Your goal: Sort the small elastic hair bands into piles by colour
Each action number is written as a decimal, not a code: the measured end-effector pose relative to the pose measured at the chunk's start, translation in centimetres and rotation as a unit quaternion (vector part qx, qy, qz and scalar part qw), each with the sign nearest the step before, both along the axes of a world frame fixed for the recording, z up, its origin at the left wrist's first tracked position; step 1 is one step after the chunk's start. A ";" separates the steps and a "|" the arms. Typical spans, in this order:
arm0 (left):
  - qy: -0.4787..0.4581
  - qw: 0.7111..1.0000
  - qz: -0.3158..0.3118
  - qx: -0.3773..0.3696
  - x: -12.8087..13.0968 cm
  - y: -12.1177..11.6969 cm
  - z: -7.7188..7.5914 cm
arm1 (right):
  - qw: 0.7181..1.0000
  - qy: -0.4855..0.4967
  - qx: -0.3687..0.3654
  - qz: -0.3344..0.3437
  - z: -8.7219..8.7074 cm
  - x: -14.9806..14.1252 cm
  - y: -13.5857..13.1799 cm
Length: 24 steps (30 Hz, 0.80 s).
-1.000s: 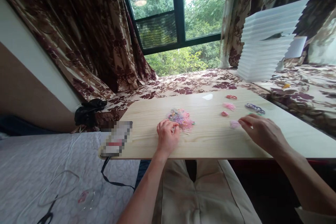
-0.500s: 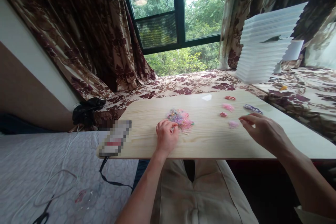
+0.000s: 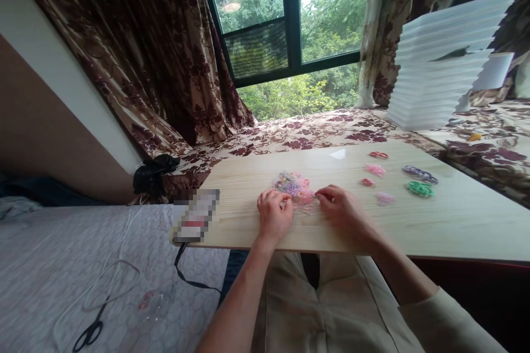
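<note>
A loose pile of small multicoloured bands (image 3: 293,185), like tiny elastic hair bands, lies on the pale wooden table (image 3: 248,231). My left hand (image 3: 273,215) rests at the pile's near left edge with its fingers curled in; what they hold, if anything, is hidden. At the pile's right edge is my right hand (image 3: 342,209), thumb and forefinger pinched together; anything between the tips is too small to name. Farther right lie separate groups: red bands (image 3: 379,155), pink bands (image 3: 375,170), a small red-pink bunch (image 3: 367,182), pale pink bands (image 3: 385,198), purple bands (image 3: 420,174) and green bands (image 3: 420,188).
A blurred-out flat object (image 3: 196,218) with a black strap lies at the table's left end. Scissors (image 3: 89,336), a white cable and a clear plastic item (image 3: 155,306) are on the bed at left. A white pleated stack (image 3: 443,66) stands beyond the table by the window.
My right hand has moved left from the sorted groups to the mixed pile, uncovering the green bands. My left hand stays by the pile. The view has shifted slightly.
</note>
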State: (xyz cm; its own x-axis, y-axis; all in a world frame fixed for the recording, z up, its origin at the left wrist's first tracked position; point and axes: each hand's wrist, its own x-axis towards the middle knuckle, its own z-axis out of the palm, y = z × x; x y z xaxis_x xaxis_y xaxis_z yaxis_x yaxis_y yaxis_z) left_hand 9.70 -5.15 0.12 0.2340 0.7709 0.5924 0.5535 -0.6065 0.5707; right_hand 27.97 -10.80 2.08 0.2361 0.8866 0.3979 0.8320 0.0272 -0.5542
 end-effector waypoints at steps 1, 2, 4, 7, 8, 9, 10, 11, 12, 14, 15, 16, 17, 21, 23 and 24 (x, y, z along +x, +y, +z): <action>0.000 1.000 0.000 -0.001 0.0 0.0 0.0 | 1.000 0.004 0.007 -0.003 -0.2 -0.2 0.0; 0.001 1.000 0.000 -0.002 0.0 0.0 0.0 | 1.000 0.004 0.015 -0.007 -0.4 -0.3 0.0; 0.002 1.000 0.001 -0.002 0.0 -0.1 0.1 | 1.000 -0.006 0.029 -0.011 -0.6 -0.4 -0.3; 0.004 1.000 0.003 -0.001 0.0 -0.1 0.1 | 0.999 -0.037 0.023 -0.013 -0.5 -0.4 -0.6; 0.004 1.000 0.005 0.000 0.0 -0.1 0.1 | 0.999 -0.049 0.019 -0.013 -0.5 -0.3 -0.7; 0.005 1.000 0.005 0.001 0.0 -0.1 0.1 | 0.998 -0.060 0.016 -0.013 -0.5 -0.4 -0.7; 0.006 1.000 0.005 0.002 0.0 -0.1 0.1 | 0.997 -0.068 0.016 -0.012 -0.4 -0.4 -0.6; 0.006 1.000 0.004 0.003 0.0 -0.1 0.1 | 0.997 -0.074 0.017 -0.012 -0.5 -0.4 -0.6; 0.006 1.000 0.003 0.005 0.0 -0.1 0.0 | 0.997 -0.080 0.019 -0.011 -0.5 -0.4 -0.6; 0.005 1.000 0.000 0.007 0.0 -0.1 0.0 | 0.995 -0.092 0.018 -0.011 -0.5 -0.5 -0.5; 0.005 1.000 -0.001 0.008 0.0 -0.1 0.0 | 0.995 -0.100 0.016 -0.012 -0.5 -0.5 -0.5; 0.005 1.000 -0.001 0.009 0.0 -0.1 -0.1 | 0.994 -0.106 0.014 -0.012 -0.5 -0.5 -0.6; 0.006 1.000 -0.002 0.010 0.0 0.0 -0.1 | 0.994 -0.112 0.010 -0.011 -0.5 -0.6 -0.6; 0.005 1.000 -0.001 0.013 0.1 0.0 -0.1 | 0.993 -0.116 0.006 -0.005 -0.3 -0.6 -0.7; 0.004 1.000 -0.001 0.012 0.1 0.0 -0.1 | 0.994 -0.112 0.004 0.003 -0.2 -0.6 -0.7; 0.004 1.000 -0.002 0.010 0.1 0.0 -0.1 | 0.994 -0.112 0.002 0.009 -0.2 -0.6 -0.7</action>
